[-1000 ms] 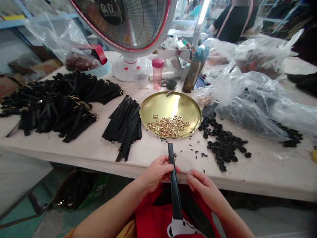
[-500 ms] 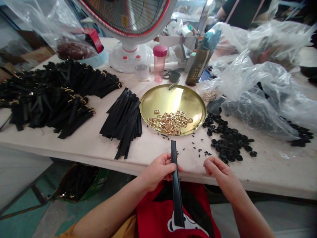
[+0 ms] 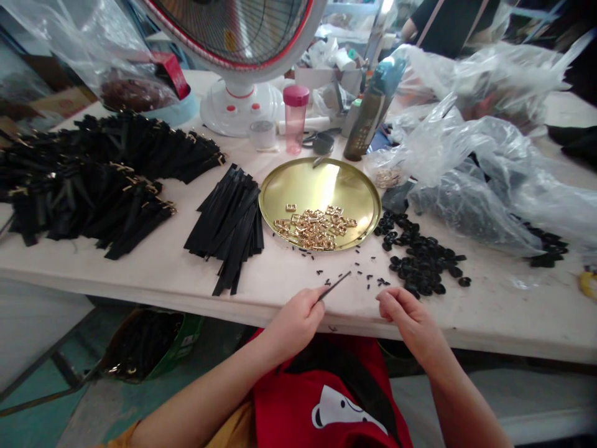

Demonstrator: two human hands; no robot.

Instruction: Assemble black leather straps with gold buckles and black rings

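My left hand [image 3: 296,320] is closed on a black strap [image 3: 336,284], which shows edge-on as a thin line slanting up to the right over the table's front edge. My right hand [image 3: 411,320] hovers at the same edge, a short way to the right, with thumb and fingers pressed together. Whatever it may pinch is hidden. Beyond both hands, a round gold tray [image 3: 321,180] carries a heap of small gold buckles [image 3: 317,230]. Flat black straps [image 3: 228,218] lie fanned out left of it. Black loops [image 3: 424,264] are heaped on the right, beyond my right hand.
Black straps with buckles [image 3: 93,211] cover the table's left side. A fan [image 3: 240,106], a pink-lidded bottle [image 3: 294,121] and a dark spray can [image 3: 370,118] stand behind the tray. Plastic bags [image 3: 485,174] fill the right. Below sits a green container [image 3: 184,342].
My left hand has turned the strap from upright and broad side showing to edge-on and slanting. The right hand stays pinched at nearly the same spot. The view has shifted slightly.
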